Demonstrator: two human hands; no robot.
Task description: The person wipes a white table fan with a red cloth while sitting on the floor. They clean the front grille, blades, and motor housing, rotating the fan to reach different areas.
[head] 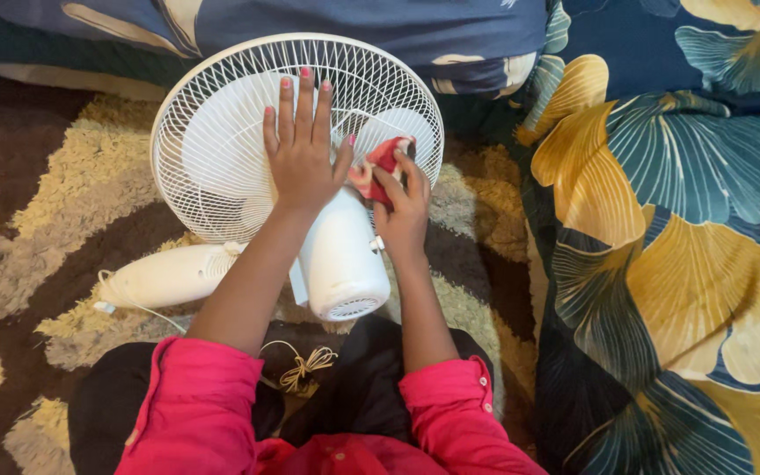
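The left hand [303,154] lies flat, fingers spread, on the back of the fan grille [222,123]; it grips nothing, and its palm rests near the centre of the wire guard, just above the motor housing [343,264]. The right hand [402,215] is closed around a red cloth [382,163], pinched between thumb and fingers and pressed against the right side of the same grille. The two hands sit close together, the left thumb almost touching the cloth.

The fan is white and lies face down on the rug [54,202], so its rear is uppermost. The round wire grille points away from the person, and pale blades show through the wires. The rounded motor housing projects toward the person between the two forearms, with a vented end cap facing the camera. The white stand [164,277] of the fan extends to the left beneath the left forearm, and a thin white cord [125,295] trails from it.

Both forearms emerge from pink sleeves [200,396] pushed up to the elbow. A small bundle of pale string [305,365] rests on the dark lap below the housing.

The rug is shaggy, patterned in brown, cream and yellow. A blue bedcover [679,176] with large yellow and teal leaf shapes lies along the right and top edges.
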